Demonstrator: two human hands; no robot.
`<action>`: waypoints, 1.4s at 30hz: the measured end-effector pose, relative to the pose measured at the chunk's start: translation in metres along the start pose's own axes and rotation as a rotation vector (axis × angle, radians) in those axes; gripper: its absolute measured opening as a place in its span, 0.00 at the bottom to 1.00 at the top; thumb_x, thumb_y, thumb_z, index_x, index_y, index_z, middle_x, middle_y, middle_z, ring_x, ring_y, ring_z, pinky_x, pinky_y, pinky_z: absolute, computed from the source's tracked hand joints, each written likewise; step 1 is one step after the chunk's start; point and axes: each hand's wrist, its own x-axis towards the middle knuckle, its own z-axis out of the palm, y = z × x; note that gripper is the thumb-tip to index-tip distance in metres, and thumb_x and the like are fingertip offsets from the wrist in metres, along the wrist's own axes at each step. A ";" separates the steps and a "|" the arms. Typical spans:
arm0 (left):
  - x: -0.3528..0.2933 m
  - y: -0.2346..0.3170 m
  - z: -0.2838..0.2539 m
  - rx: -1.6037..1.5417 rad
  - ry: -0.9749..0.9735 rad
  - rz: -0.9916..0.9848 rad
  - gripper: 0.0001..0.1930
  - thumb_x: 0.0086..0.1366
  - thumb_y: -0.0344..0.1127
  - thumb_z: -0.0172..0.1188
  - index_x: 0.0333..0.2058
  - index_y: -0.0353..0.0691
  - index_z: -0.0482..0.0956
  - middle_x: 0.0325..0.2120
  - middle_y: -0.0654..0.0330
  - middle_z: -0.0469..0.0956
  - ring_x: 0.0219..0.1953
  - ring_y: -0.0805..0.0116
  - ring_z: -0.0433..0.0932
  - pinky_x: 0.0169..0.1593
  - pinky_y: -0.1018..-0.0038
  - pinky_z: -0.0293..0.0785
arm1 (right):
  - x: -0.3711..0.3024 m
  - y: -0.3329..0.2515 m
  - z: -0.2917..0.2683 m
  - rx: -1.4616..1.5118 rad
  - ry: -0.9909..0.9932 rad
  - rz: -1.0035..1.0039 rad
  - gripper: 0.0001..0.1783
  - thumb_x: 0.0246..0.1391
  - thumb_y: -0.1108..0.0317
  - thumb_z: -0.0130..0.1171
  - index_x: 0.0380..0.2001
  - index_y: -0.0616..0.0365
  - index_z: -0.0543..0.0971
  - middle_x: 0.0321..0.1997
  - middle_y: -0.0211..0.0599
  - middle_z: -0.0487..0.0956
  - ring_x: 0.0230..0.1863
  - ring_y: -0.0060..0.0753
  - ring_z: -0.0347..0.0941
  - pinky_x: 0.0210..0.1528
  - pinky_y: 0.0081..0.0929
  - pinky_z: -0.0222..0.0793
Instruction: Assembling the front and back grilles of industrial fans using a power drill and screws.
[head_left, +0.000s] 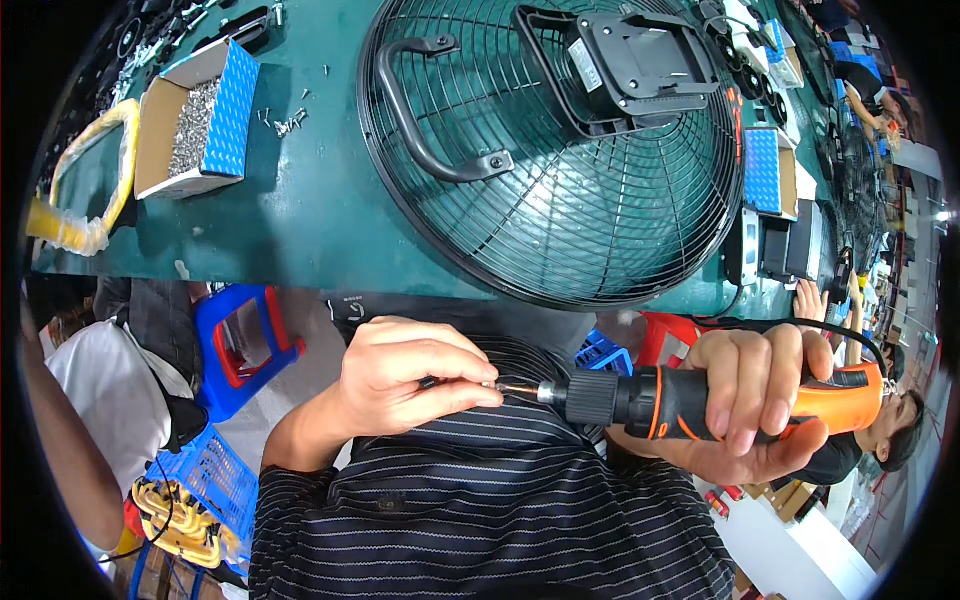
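My right hand (755, 390) is wrapped round an orange and black electric screwdriver (665, 403), held level in front of my body with its bit pointing left. The thumb and fingers of my left hand (415, 375) pinch together at the tip of the metal bit (518, 388). Whatever small piece they hold there is mostly hidden by the fingers. Beyond both hands, a large round black fan (570, 180) lies on the green table (300, 235). Its wire grille, curved tubular handle (415, 115) and black motor bracket (640, 60) face up.
On the left, an open box of screws (205, 115) stands near loose screws (290, 122) and a yellow wrapped frame (95, 180). Another blue-patterned box (770, 170) sits right of the fan. Below are a blue stool (235, 345) and blue crate (215, 475). Other people are nearby.
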 end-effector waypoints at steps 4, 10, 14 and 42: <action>0.004 -0.002 0.001 0.047 -0.012 0.025 0.10 0.50 0.28 0.75 0.31 0.34 0.84 0.27 0.55 0.83 0.24 0.69 0.82 0.25 0.77 0.76 | 0.001 0.001 -0.001 -0.024 -0.032 0.037 0.24 0.64 0.59 0.56 0.55 0.63 0.62 0.33 0.35 0.74 0.23 0.24 0.74 0.25 0.22 0.74; 0.007 -0.002 0.005 0.038 -0.020 -0.009 0.10 0.50 0.28 0.75 0.31 0.34 0.84 0.27 0.55 0.84 0.25 0.67 0.83 0.26 0.77 0.77 | 0.000 0.004 -0.003 -0.042 -0.036 0.012 0.24 0.64 0.60 0.56 0.55 0.64 0.62 0.34 0.37 0.75 0.23 0.24 0.75 0.24 0.21 0.74; 0.008 -0.005 0.006 -0.001 0.016 -0.004 0.10 0.51 0.27 0.75 0.31 0.34 0.85 0.27 0.54 0.84 0.25 0.67 0.83 0.26 0.77 0.77 | 0.003 0.003 -0.006 0.012 0.006 -0.068 0.24 0.64 0.61 0.57 0.54 0.65 0.63 0.34 0.38 0.75 0.23 0.25 0.75 0.24 0.21 0.75; 0.019 -0.038 0.012 0.817 0.295 0.163 0.25 0.37 0.40 0.81 0.24 0.44 0.69 0.27 0.62 0.66 0.29 0.60 0.68 0.32 0.66 0.61 | 0.018 0.030 -0.017 -0.341 -0.497 -0.034 0.26 0.52 0.67 0.70 0.48 0.63 0.68 0.27 0.37 0.80 0.20 0.26 0.79 0.23 0.20 0.79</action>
